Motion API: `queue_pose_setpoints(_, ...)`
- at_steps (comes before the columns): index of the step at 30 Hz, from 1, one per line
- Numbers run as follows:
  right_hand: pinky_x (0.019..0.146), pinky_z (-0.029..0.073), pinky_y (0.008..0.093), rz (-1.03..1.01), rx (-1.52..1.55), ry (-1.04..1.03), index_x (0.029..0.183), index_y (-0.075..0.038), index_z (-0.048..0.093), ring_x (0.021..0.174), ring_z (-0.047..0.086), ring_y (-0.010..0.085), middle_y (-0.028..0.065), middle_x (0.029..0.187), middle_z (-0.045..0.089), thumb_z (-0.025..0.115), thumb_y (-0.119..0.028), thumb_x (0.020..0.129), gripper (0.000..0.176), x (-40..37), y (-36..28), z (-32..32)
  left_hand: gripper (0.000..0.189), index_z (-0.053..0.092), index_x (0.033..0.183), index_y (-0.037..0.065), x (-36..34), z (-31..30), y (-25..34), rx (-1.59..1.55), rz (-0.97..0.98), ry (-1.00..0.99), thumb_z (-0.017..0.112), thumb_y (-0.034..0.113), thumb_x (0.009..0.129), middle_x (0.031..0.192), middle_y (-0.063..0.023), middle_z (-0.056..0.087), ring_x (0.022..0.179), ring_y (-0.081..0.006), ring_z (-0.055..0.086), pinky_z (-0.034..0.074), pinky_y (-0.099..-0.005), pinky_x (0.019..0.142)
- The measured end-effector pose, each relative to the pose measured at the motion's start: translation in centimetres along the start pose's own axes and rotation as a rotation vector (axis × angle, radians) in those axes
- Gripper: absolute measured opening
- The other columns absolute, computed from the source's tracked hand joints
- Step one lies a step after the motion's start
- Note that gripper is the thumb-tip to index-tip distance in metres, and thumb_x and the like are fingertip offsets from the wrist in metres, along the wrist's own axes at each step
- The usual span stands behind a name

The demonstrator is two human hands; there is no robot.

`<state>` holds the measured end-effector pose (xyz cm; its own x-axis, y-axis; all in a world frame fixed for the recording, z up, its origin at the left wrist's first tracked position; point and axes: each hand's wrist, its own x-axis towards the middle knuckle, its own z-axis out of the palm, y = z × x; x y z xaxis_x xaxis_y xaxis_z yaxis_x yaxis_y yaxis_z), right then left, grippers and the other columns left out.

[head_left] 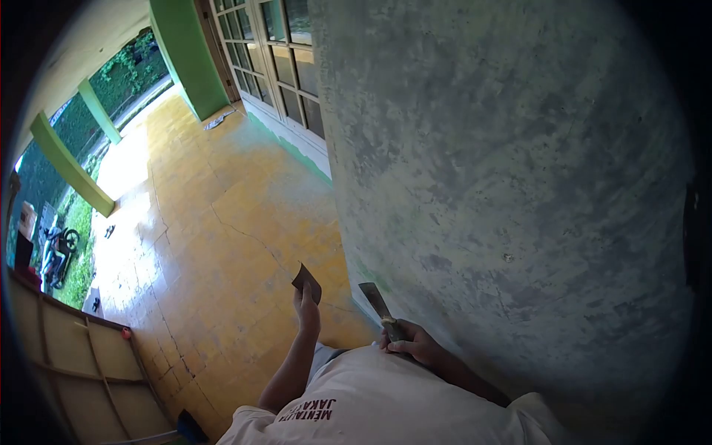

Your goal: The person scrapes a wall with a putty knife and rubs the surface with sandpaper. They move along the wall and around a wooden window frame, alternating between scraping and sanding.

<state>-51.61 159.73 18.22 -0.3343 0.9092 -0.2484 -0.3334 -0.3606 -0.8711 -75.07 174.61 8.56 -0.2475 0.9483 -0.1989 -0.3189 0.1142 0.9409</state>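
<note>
The handle of the grey-bladed, flat scraper (376,300) is partly hidden by the right hand (409,344), clenched around it; a thin, dark, four-cornered sheet (308,283) is pinched by the left hand (305,305).

Daylight enters from the left, blowing out the tiled floor (215,193) in white glare toward the open side. The patchy wall (504,185) sits in dimmer, cooler light. Wide-lens distortion bends the green pillars (73,167); dark vignetting rounds the corners.
</note>
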Motion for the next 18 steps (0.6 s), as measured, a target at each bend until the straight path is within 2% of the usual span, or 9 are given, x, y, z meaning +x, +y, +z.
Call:
queue_pose_setpoints(1, 0.081, 0.047, 0.0305, -0.038, 0.033, 0.054, 0.114, -0.002, 0.052, 0.09, 0.059, 0.0153, 0.0076, 0.095, 0.06, 0.061, -0.005, 0.079, 0.037, 0.1, 0.0, 0.1, 0.046, 0.045, 0.128, -0.008, 1.2, 0.9, -0.1, 0.031, -0.01, -0.067, 0.049, 0.024, 0.095, 0.125, -0.0121, 0.053, 0.116, -0.0195, 0.047, 0.033, -0.0314, 0.1)
queue_pose_setpoints(3, 0.08, 0.047, 0.0281, -0.048, -0.088, 0.142, 0.117, -0.003, 0.053, 0.087, 0.057, 0.0119, 0.0047, 0.095, 0.058, 0.061, -0.005, 0.078, 0.039, 0.5, -0.5, 0.7, 0.047, 0.044, 0.13, -0.006, 3.5, 2.5, 0.1, -0.012, 0.155, -0.031, 0.049, 0.024, 0.095, 0.127, -0.0124, 0.051, 0.118, -0.0198, 0.046, 0.033, -0.0323, 0.101)
queue_pose_setpoints(4, 0.078, 0.047, 0.0259, -0.039, -0.256, 0.206, 0.119, -0.005, 0.054, 0.082, 0.055, 0.0087, 0.0019, 0.093, 0.055, 0.058, -0.003, 0.076, 0.043, 0.5, -0.7, 0.9, 0.05, 0.039, 0.134, -0.007, 4.6, 3.3, 0.7, -0.003, 0.164, -0.053, 0.048, 0.024, 0.096, 0.132, -0.013, 0.047, 0.121, -0.0206, 0.043, 0.031, -0.0329, 0.103)
queue_pose_setpoints(9, 0.067, 0.045, 0.0251, -0.063, -0.013, 0.463, 0.121, -0.008, 0.055, 0.072, 0.052, 0.0071, 0.0003, 0.088, 0.054, 0.059, -0.006, 0.075, 0.046, 1.3, -0.1, 4.9, 0.051, 0.032, 0.137, -0.008, 6.0, 11.0, 11.9, -0.056, 0.316, -0.243, 0.045, 0.023, 0.098, 0.139, -0.0142, 0.039, 0.126, -0.0218, 0.039, 0.027, -0.0345, 0.106)
queue_pose_setpoints(11, 0.064, 0.045, 0.0236, -0.1, 0.071, 0.518, 0.121, -0.009, 0.055, 0.069, 0.053, 0.0076, 0.0016, 0.085, 0.055, 0.057, -0.005, 0.076, 0.045, 1.7, 0.2, 6.4, 0.051, 0.029, 0.14, -0.007, 5.7, 15.1, 16.5, -0.233, 0.514, -0.291, 0.04, 0.02, 0.098, 0.144, -0.0165, 0.034, 0.133, -0.0241, 0.032, 0.021, -0.0357, 0.111)
queue_pose_setpoints(13, 0.063, 0.048, 0.0246, -0.156, 0.087, 0.618, 0.122, -0.007, 0.054, 0.072, 0.057, 0.0105, 0.0036, 0.085, 0.056, 0.057, -0.004, 0.078, 0.043, 2.2, 0.4, 7.9, 0.054, 0.019, 0.143, -0.006, 4.1, 18.5, 22.5, -0.012, 1.059, -0.657, 0.035, 0.019, 0.099, 0.15, -0.0192, 0.023, 0.14, -0.0263, 0.02, 0.015, -0.0378, 0.114)
queue_pose_setpoints(14, 0.062, 0.049, 0.0258, -0.195, 0.135, 0.653, 0.122, -0.005, 0.053, 0.074, 0.059, 0.0117, 0.0039, 0.086, 0.056, 0.057, -0.004, 0.079, 0.043, 2.6, 0.6, 8.7, 0.053, 0.015, 0.145, -0.003, 3.8, 20.4, 24.6, -0.01, 1.237, -0.738, 0.029, 0.016, 0.098, 0.153, -0.0209, 0.007, 0.143, -0.0315, 0.003, 0.004, -0.0433, 0.114)
queue_pose_setpoints(16, 0.066, 0.052, 0.0294, -0.244, 0.244, 0.724, 0.127, -0.001, 0.048, 0.076, 0.06, 0.016, 0.0063, 0.088, 0.057, 0.057, -0.004, 0.079, 0.049, 3.1, 1.8, 9.7, 0.057, 0.015, 0.147, 0.001, 1.7, 22.5, 26.9, 0.193, 1.382, -0.605, 0.032, 0.024, 0.098, 0.153, -0.0233, 0.001, 0.142, -0.0367, -0.006, -0.008, -0.0513, 0.111)
queue_pose_setpoints(18, 0.066, 0.052, 0.0295, -0.274, 0.268, 0.811, 0.127, -0.001, 0.048, 0.077, 0.06, 0.0161, 0.0061, 0.089, 0.056, 0.057, -0.005, 0.079, 0.048, 4.2, 3.4, 9.9, 0.059, 0.015, 0.148, 0.007, -0.7, 24.4, 27.8, 0.366, 1.579, -0.629, 0.034, 0.031, 0.098, 0.153, -0.0229, -0.001, 0.141, -0.0376, -0.013, -0.016, -0.055, 0.107)
